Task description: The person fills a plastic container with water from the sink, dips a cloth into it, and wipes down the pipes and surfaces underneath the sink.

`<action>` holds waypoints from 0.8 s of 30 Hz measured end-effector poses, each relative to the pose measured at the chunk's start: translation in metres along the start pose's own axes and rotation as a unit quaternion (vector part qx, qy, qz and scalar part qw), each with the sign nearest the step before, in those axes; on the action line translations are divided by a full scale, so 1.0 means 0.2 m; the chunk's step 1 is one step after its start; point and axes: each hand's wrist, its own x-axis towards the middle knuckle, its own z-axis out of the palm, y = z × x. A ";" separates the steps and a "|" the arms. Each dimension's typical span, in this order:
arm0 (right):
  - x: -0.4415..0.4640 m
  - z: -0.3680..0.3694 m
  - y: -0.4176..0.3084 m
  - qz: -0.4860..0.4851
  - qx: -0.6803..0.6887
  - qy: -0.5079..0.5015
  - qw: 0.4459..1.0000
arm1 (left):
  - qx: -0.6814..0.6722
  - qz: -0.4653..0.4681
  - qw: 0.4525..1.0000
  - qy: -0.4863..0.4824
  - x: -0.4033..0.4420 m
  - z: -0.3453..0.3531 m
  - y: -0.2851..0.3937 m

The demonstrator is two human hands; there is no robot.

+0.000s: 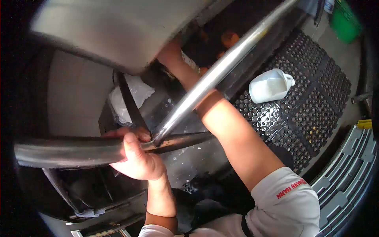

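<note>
My left hand (140,162) is closed around a thick metal pipe (71,152), its thumb over the top and its fingers going behind. Close to that grip, a shiny diagonal metal tube (229,67) joins the pipe. My right arm reaches beneath this tube into a dark space. My right hand (170,56) is partly behind the edge of a large metal basin or panel (114,31); its fingers are hidden, and I cannot see whether it holds anything. A crumpled clear plastic bag (132,96) lies below the metal panel, near a dark bar.
A translucent white plastic jug (269,87) lies on a black rubber mat (312,98) with holes. At the upper right stands a green bucket (344,23). Grey ridged plastic panels (349,173) are at the right edge. Rounded orange-brown shapes (229,39) show dimly behind the tube.
</note>
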 end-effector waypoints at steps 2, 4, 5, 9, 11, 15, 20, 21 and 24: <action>-0.08 -0.14 0.00 -0.051 0.074 -0.061 0.994 | -0.008 -0.001 1.000 0.009 0.01 0.04 0.04; -0.22 -0.36 0.03 -0.106 0.084 -0.138 0.981 | 0.009 -0.008 1.000 0.004 0.01 0.03 0.04; -0.28 -0.46 0.13 -0.107 -0.032 -0.266 0.957 | 0.011 -0.008 1.000 -0.015 0.01 0.01 0.03; -0.34 -0.89 0.54 0.161 -0.183 -0.486 0.839 | -0.044 -0.059 0.997 -0.014 0.01 -0.01 0.09; -0.14 -1.16 0.45 0.164 -0.272 -0.213 0.924 | -0.076 -0.071 0.995 -0.006 0.02 -0.01 0.08; 0.44 -1.54 0.13 0.224 -0.085 0.147 0.960 | -0.038 -0.047 0.998 -0.006 0.03 -0.04 0.05; 0.68 -1.72 -0.08 0.195 -0.138 0.152 0.959 | -0.081 -0.164 0.978 -0.102 0.03 -0.13 0.07; 0.68 -1.77 -0.10 0.167 -0.242 0.146 0.945 | -0.143 -0.174 0.969 -0.101 0.04 -0.11 0.08; 0.49 -1.99 0.14 0.163 -0.459 -0.122 0.865 | -0.140 -0.114 0.981 -0.076 0.03 -0.10 0.04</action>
